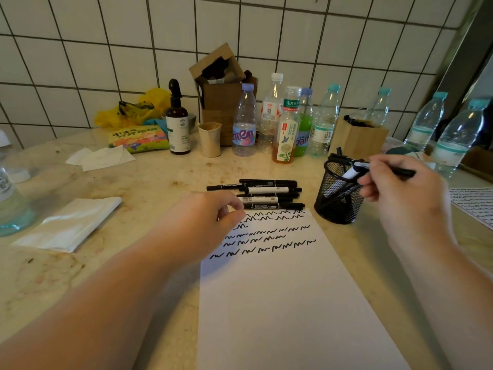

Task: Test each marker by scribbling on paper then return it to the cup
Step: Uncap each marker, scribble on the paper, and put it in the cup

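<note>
Nearest you, a smooth white sheet of paper lies flat on the mottled, stone-like table, running off its near edge, with rows of black zigzag scribbles across its far end. Your left hand rests at the paper's far left corner, fingers loosely curled under and holding nothing. Just past the paper's far edge lies a row of slim black markers, some with white label bands, side by side and touching. To their right stands the cup, a round black wire-mesh pot with a few markers leaning inside. Your right hand hovers just beside its rim, pinching a thin black marker held roughly level, its white-banded end over the cup's mouth. Toward the left edge lie folded white tissues. Along the far edge, against the white tiled wall, stand clear plastic bottles, a brown spray bottle, a ribbed beige tumbler and open cardboard boxes.
</note>
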`<state>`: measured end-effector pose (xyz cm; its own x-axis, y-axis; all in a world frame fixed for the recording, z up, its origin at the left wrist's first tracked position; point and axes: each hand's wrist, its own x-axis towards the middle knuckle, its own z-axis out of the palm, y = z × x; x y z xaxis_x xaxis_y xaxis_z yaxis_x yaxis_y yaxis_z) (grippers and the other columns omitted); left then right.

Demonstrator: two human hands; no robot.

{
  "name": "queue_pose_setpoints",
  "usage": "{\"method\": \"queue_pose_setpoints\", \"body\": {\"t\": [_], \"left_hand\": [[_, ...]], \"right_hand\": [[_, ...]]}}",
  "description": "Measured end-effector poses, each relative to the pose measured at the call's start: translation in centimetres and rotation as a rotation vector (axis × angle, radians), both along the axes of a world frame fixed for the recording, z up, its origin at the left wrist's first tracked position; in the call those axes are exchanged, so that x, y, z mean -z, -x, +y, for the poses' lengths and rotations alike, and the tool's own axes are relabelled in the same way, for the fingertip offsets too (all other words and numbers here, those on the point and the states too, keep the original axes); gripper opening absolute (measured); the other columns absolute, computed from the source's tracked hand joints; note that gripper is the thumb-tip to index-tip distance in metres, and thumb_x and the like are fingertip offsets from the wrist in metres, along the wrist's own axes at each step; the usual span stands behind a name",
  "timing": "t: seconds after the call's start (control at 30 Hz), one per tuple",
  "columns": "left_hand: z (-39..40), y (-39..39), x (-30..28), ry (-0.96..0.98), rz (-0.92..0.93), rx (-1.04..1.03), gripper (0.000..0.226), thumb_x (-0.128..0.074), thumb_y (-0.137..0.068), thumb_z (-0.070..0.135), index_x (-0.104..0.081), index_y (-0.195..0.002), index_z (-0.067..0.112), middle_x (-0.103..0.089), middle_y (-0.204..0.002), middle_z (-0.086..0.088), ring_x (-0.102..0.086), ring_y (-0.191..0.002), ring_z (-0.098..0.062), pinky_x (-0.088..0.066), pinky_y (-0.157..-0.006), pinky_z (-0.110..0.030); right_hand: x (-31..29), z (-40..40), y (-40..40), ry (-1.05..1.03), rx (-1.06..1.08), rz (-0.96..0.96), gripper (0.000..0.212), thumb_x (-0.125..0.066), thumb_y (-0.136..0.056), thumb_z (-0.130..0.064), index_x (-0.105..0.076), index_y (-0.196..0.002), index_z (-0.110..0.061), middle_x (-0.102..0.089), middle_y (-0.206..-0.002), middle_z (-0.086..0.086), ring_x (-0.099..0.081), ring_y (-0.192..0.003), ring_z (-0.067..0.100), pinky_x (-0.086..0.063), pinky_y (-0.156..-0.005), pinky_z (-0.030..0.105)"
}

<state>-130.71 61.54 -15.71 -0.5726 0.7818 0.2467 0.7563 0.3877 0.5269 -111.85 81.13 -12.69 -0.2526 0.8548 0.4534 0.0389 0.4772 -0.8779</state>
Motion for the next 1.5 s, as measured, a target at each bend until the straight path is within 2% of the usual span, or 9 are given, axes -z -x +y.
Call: {"method": "queue_pose_setpoints", "body": {"t": [0.17,0.27,0.4,0.6,0.73,0.8,1.13,1.37,1.5], "left_hand": [[0.0,-0.2,0.0,0.003,-0.015,-0.009,0.013,-0.053,-0.095,0.042,-0.066,-0.097,0.039,-0.063,-0.074,0.015,-0.060,-0.061,-0.004,-0.048,-0.057,-0.023],[-0.1,-0.2,0.1,0.009,-0.011,-0.004,0.014,-0.053,-0.096,0.041,-0.066,-0.098,0.039,-0.063,-0.076,0.016,-0.060,-0.061,-0.005,-0.047,-0.056,-0.022],[-0.1,-0.1,0.2,0.014,0.007,-0.001,0.014,-0.053,-0.096,0.042,-0.066,-0.100,0.038,-0.064,-0.076,0.016,-0.059,-0.059,-0.003,-0.040,-0.053,-0.017],[0.1,0.1,0.6,0.054,-0.011,0.001,0.015,-0.054,-0.096,0.040,-0.068,-0.099,0.037,-0.064,-0.077,0.018,-0.061,-0.064,-0.003,-0.045,-0.055,-0.020],[0.4,0.4,0.8,0.128,0.011,-0.019,0.016,-0.052,-0.096,0.037,-0.068,-0.099,0.035,-0.063,-0.078,0.016,-0.059,-0.070,-0.002,-0.042,-0.056,-0.020],[0.4,0.5,0.8,0.163,0.034,-0.037,0.017,-0.051,-0.096,0.036,-0.067,-0.099,0.035,-0.063,-0.079,0.015,-0.060,-0.070,-0.002,-0.043,-0.055,-0.019],[0.3,0.7,0.7,0.189,0.048,-0.058,0.019,-0.051,-0.096,0.039,-0.068,-0.103,0.032,-0.065,-0.095,0.013,-0.062,-0.081,-0.008,-0.056,-0.076,-0.030],[0.3,0.7,0.6,0.199,0.038,-0.062,0.019,-0.051,-0.096,0.039,-0.068,-0.104,0.032,-0.066,-0.096,0.014,-0.062,-0.081,-0.006,-0.055,-0.074,-0.027],[0.2,0.7,0.6,0.195,0.036,-0.064,0.020,-0.051,-0.097,0.039,-0.068,-0.104,0.032,-0.067,-0.099,0.013,-0.061,-0.083,-0.006,-0.054,-0.074,-0.025]], "right_hand": [[-1.5,1.1,-0.4,-0.048,0.129,-0.112,0.010,-0.062,-0.093,-0.028,-0.069,-0.086,-0.029,-0.070,-0.069,-0.003,-0.066,-0.060,0.015,-0.061,-0.073,0.041],[-2.8,1.6,0.1,-0.062,0.114,-0.268,0.009,-0.062,-0.091,-0.028,-0.071,-0.090,-0.025,-0.069,-0.069,-0.001,-0.064,-0.056,0.015,-0.059,-0.067,0.038],[-4.0,2.5,1.0,-0.036,0.113,-0.330,0.008,-0.066,-0.087,-0.037,-0.068,-0.088,-0.029,-0.070,-0.064,-0.004,-0.066,-0.056,0.016,-0.062,-0.078,0.051],[-3.3,-0.3,2.0,-0.265,0.119,-0.250,0.006,-0.062,-0.092,-0.036,-0.067,-0.094,-0.031,-0.071,-0.076,-0.003,-0.067,-0.072,0.023,-0.058,-0.071,0.040],[-0.2,-1.3,4.9,-0.338,-0.242,-0.696,0.010,-0.065,-0.095,-0.025,-0.069,-0.096,-0.035,-0.063,-0.088,-0.015,-0.059,-0.079,0.004,-0.050,-0.074,0.029],[1.2,-1.3,6.5,-0.403,-0.293,-0.857,0.014,-0.063,-0.096,-0.020,-0.072,-0.101,-0.030,-0.059,-0.093,-0.013,-0.059,-0.087,0.010,-0.045,-0.081,0.028],[3.7,-0.3,10.2,-0.478,-0.256,-1.141,0.025,-0.061,-0.097,-0.033,-0.060,-0.122,-0.027,-0.049,-0.111,-0.005,-0.046,-0.111,0.016,-0.041,-0.094,0.032],[3.6,-0.2,10.4,-0.576,-0.278,-1.177,0.006,-0.059,-0.098,-0.027,-0.058,-0.102,-0.030,-0.048,-0.109,-0.006,-0.043,-0.109,0.016,-0.042,-0.087,0.033],[3.5,-0.3,9.9,-0.635,-0.353,-1.193,0.010,-0.055,-0.100,-0.023,-0.052,-0.097,-0.032,-0.050,-0.104,-0.009,-0.043,-0.107,0.016,-0.043,-0.090,0.032]]}}
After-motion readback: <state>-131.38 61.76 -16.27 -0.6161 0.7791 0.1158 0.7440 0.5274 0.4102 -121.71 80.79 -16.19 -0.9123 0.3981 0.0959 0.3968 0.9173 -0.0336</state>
